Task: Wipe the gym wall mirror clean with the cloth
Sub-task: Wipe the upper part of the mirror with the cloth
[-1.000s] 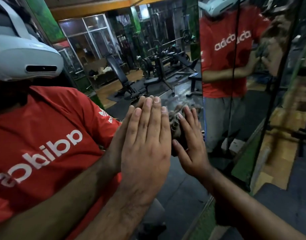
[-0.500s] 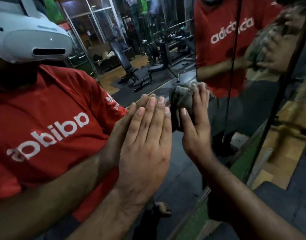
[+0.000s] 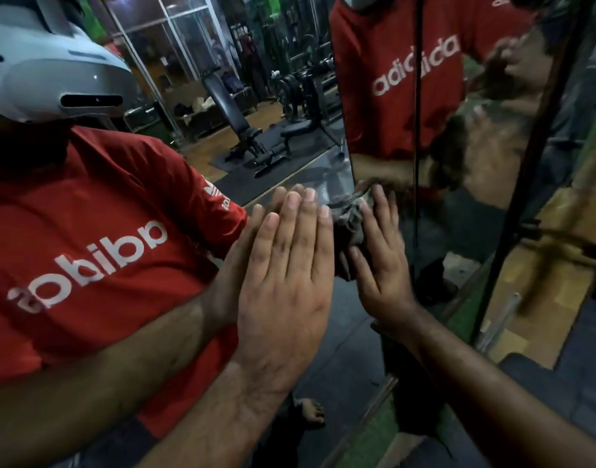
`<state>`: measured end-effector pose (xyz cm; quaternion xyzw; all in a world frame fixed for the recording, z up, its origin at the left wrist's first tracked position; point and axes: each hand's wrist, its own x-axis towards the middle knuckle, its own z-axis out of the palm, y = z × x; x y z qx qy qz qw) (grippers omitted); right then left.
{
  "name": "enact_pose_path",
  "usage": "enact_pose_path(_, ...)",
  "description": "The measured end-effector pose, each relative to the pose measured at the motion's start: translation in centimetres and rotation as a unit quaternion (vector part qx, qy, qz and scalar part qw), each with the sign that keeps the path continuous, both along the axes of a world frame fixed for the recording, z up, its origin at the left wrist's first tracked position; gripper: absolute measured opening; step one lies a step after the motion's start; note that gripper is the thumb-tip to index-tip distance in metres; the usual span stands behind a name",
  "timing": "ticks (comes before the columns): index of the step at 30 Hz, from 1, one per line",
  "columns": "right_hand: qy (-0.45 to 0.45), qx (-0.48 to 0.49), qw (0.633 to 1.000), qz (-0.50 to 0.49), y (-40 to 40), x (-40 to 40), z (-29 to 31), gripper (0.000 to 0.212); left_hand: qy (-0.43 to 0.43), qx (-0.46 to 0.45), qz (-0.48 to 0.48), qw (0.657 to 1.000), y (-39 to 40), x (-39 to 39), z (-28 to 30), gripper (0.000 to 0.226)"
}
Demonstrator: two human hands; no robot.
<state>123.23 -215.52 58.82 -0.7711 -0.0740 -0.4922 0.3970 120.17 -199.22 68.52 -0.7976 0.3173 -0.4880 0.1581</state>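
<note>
The left hand (image 3: 286, 275) lies flat on the gym wall mirror (image 3: 327, 352), fingers straight and together, holding nothing. Just beside it, the right hand (image 3: 381, 265) presses a crumpled grey cloth (image 3: 349, 221) against the glass with straight fingers.

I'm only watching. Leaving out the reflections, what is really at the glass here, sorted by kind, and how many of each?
Hands: 2, the left hand laid flat on the mirror, the right hand pressing the cloth to it
Cloth: 1, a dark crumpled cloth
Total: 3
</note>
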Motion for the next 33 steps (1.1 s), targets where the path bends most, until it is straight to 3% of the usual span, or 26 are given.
enact_pose_path(4,0.026,0.176,0.984,0.024,-1.1,0.7,4.0,0.061,0.011,-0.002,-0.016,1.000,-2.1,0.8,-0.9,0.059)
enact_pose_path(9,0.028,0.046,0.998,-0.018,-4.0,1.5,1.7,0.059,0.041,0.017,-0.041,0.998,-3.6,1.2,-3.2,0.062)
enact_pose_path(13,0.050,0.103,0.993,0.002,-4.1,1.4,0.9,0.060,0.065,0.049,-0.038,0.996,-4.4,1.3,-5.2,0.062)
enact_pose_path(18,0.083,0.123,0.989,-0.016,-3.4,0.5,-4.2,0.060,0.020,0.095,-0.011,0.995,-4.2,2.3,-6.4,0.064)
enact_pose_path(22,0.077,0.272,0.959,0.035,-1.4,-0.1,-2.9,0.058,0.049,0.065,-0.041,0.996,-3.9,1.6,-6.3,0.057)
enact_pose_path(27,0.121,0.191,0.974,-0.012,-1.3,-0.3,-6.4,0.065,0.068,0.064,-0.043,0.995,-2.4,0.3,-7.8,0.053)
enact_pose_path(29,0.151,0.292,0.944,-0.014,-0.7,-0.5,-6.6,0.082,0.034,0.099,-0.021,0.994,-1.9,0.7,-8.3,0.053)
enact_pose_path(31,0.153,0.391,0.908,0.001,0.3,-0.6,-5.1,0.072,0.032,0.110,-0.015,0.993,-1.9,1.1,-8.2,0.052)
enact_pose_path(33,0.132,0.364,0.922,0.025,1.4,-1.3,-3.6,0.063,0.047,0.095,-0.021,0.994,-1.8,0.7,-7.8,0.052)
